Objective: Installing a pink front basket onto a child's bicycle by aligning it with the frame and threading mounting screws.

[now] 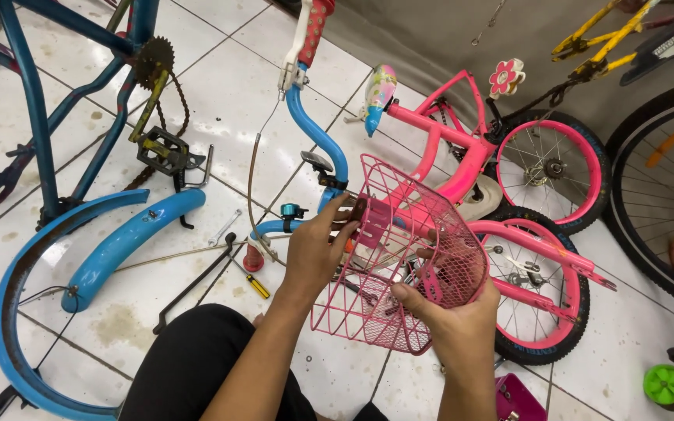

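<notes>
— What are the hands on?

— Both grip a pink wire bicycle basket [399, 257] in the middle of the frame. The right hand [454, 320] cups its lower right side from beneath, thumb hooked over the rim and fingers wrapped around the mesh. The left hand [317, 249] is closed on the basket's left edge, fingertips pinching at a pink mounting plate [374, 222] there.

— And right behind it?

— A blue handlebar [317, 132] curves up to a red-and-white grip at the top of the frame, with a small teal bell [292, 210] clamped low on it (just left of the left hand). A yellow-handled screwdriver [257, 285] lies on the white tile below.

— Further out?

— A pink child's bicycle [493, 210] lies at right, its wheels beside the basket. Two blue mudguards [111, 249] curve across the lower left, a blue bike frame [33, 101] with its chainring and pedal in the upper left, and a green training wheel [665, 383] sits in the lower right corner.
</notes>
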